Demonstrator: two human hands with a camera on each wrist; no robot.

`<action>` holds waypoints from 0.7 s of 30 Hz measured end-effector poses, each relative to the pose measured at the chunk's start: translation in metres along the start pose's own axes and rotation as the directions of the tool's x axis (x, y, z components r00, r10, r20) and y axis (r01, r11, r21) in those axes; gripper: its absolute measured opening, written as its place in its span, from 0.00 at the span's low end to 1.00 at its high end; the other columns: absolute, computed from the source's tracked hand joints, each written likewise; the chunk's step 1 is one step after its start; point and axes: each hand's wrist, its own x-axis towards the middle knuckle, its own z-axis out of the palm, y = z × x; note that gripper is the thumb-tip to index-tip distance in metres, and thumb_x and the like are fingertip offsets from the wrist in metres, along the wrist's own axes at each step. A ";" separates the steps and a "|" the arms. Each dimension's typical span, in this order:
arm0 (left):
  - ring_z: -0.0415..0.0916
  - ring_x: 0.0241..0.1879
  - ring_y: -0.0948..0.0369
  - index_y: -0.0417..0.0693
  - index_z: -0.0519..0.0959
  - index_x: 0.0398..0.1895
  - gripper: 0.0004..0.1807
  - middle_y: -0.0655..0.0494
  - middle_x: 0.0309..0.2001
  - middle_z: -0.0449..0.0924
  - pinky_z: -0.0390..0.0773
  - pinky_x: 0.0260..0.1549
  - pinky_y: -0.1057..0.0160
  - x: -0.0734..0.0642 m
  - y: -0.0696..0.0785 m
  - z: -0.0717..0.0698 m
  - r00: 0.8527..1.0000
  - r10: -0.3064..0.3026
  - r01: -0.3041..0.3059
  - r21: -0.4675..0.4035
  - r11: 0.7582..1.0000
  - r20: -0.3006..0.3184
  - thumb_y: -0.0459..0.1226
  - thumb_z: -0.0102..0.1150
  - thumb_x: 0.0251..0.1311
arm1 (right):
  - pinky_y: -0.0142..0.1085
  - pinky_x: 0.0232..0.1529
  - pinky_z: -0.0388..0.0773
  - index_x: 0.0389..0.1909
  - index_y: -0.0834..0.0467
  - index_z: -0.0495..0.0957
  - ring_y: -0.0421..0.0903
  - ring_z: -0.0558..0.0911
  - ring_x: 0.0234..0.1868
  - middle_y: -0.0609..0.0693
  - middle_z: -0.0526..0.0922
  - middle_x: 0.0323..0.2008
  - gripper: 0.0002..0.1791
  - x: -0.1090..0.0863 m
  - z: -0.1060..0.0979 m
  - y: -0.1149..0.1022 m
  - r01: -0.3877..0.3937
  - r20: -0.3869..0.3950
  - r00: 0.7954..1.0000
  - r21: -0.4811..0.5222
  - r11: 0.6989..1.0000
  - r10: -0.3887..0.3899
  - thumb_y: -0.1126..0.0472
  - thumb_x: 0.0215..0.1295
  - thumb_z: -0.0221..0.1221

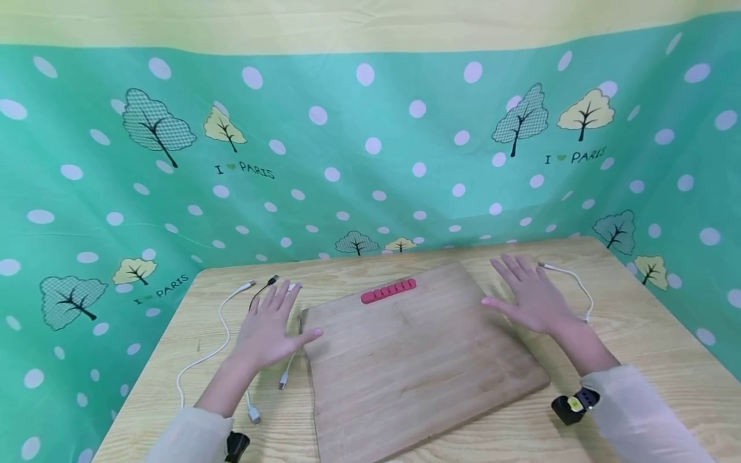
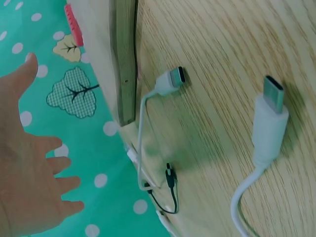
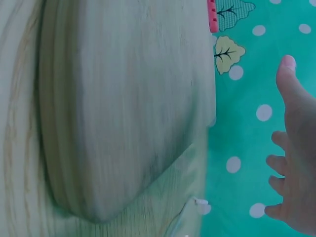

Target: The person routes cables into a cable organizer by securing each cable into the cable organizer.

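Note:
My left hand (image 1: 266,334) hovers at the left side of a wooden board (image 1: 405,360), fingers straight and thumb spread toward it. My right hand (image 1: 535,302) is held over the board's right side in the same flat way. Both hold nothing; the wrist views show each hand (image 2: 24,173) (image 3: 301,148) raised apart from the board. Along the board's far edge lies a red slotted cable holder (image 1: 388,290). White cables (image 1: 222,328) with plugs (image 2: 270,123) and a black cable (image 2: 173,190) lie near the left hand, which partly hides them. Another white cable (image 1: 579,283) lies beyond the right hand.
The board lies askew on a light wooden table (image 1: 625,308). A green dotted curtain (image 1: 370,161) with printed trees rises behind the table and along both sides. Smaller white plugs (image 1: 283,381) (image 1: 254,415) lie left of the board.

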 end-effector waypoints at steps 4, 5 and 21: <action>0.46 0.75 0.40 0.44 0.51 0.75 0.54 0.42 0.76 0.49 0.46 0.72 0.35 0.001 0.005 0.002 1.000 0.008 -0.008 0.003 1.000 0.010 0.68 0.52 0.54 | 0.70 0.70 0.44 0.74 0.59 0.51 0.69 0.49 0.74 0.66 0.50 0.74 0.49 0.001 0.002 -0.004 0.026 0.021 0.999 0.014 1.000 -0.026 0.33 0.63 0.52; 0.46 0.75 0.40 0.44 0.51 0.75 0.55 0.42 0.76 0.48 0.46 0.72 0.35 0.001 0.006 0.003 1.000 0.010 -0.010 -0.001 1.000 0.014 0.68 0.52 0.53 | 0.69 0.70 0.44 0.74 0.59 0.51 0.69 0.49 0.74 0.66 0.50 0.75 0.49 0.002 0.003 -0.005 0.032 0.030 0.999 0.017 0.999 -0.032 0.33 0.62 0.52; 0.52 0.73 0.40 0.43 0.55 0.74 0.54 0.41 0.75 0.52 0.54 0.71 0.37 -0.006 0.029 0.021 0.997 0.061 -0.061 -0.007 0.998 0.048 0.69 0.53 0.52 | 0.66 0.70 0.52 0.72 0.59 0.58 0.67 0.54 0.73 0.62 0.56 0.73 0.48 0.001 0.018 -0.017 0.151 0.052 0.987 0.033 0.988 -0.152 0.33 0.59 0.57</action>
